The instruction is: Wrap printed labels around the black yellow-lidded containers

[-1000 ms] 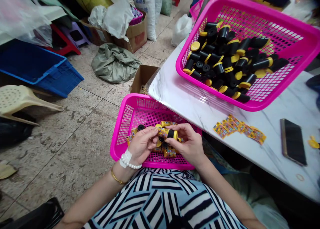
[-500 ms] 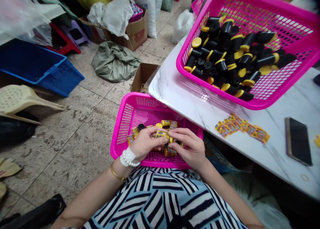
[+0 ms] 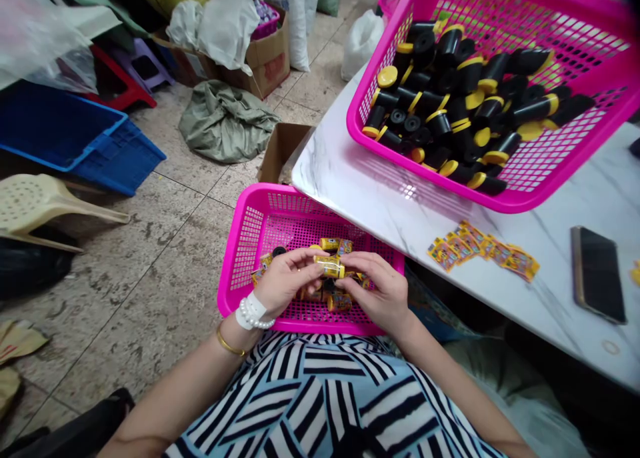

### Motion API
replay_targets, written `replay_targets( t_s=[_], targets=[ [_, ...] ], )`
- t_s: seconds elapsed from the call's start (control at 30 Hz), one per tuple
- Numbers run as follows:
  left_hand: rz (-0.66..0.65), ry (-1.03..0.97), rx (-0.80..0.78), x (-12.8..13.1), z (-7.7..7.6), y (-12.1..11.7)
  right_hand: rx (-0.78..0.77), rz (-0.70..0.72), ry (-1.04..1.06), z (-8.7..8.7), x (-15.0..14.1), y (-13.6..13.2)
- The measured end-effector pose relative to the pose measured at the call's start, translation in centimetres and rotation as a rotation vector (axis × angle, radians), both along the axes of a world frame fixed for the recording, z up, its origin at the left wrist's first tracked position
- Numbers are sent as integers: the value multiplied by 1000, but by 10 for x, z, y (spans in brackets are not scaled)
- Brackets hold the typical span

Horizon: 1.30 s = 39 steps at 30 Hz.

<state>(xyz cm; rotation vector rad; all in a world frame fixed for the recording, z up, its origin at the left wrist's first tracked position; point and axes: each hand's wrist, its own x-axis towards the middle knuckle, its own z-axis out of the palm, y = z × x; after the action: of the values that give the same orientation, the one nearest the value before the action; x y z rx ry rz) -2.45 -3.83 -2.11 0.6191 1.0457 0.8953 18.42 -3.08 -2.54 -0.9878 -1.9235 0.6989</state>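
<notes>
My left hand point(image 3: 286, 281) and my right hand point(image 3: 377, 293) meet over a small pink basket point(image 3: 250, 235) on my lap. Together they pinch a small labelled tube point(image 3: 330, 267) with a yellow sticker round it, one hand at each end. Several more labelled tubes point(image 3: 336, 246) lie in that basket below my fingers. A bigger pink basket point(image 3: 380, 158) on the marble table holds several black tubes with yellow caps point(image 3: 450, 105). A strip of yellow stickers point(image 3: 483, 250) lies on the table to the right of my hands.
A dark phone point(image 3: 597, 275) lies on the marble table point(image 3: 360, 198) at the right. On the tiled floor to the left are a blue crate point(image 3: 80, 138), a beige stool point(image 3: 45, 205), an open cardboard box point(image 3: 283, 153), a green cloth point(image 3: 225, 121) and bags.
Both hands have kept hold of the labelled tube and turned it between the fingers, sinking slightly toward the small basket. The view has drifted a little; the baskets stay put.
</notes>
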Motion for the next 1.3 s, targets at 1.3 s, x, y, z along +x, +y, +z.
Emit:
replay_targets(
  t_s=[1.3],
  targets=[
    [-91,91,103,4,-9,-1,48,-75,78,-8,-4,-1]
  ],
)
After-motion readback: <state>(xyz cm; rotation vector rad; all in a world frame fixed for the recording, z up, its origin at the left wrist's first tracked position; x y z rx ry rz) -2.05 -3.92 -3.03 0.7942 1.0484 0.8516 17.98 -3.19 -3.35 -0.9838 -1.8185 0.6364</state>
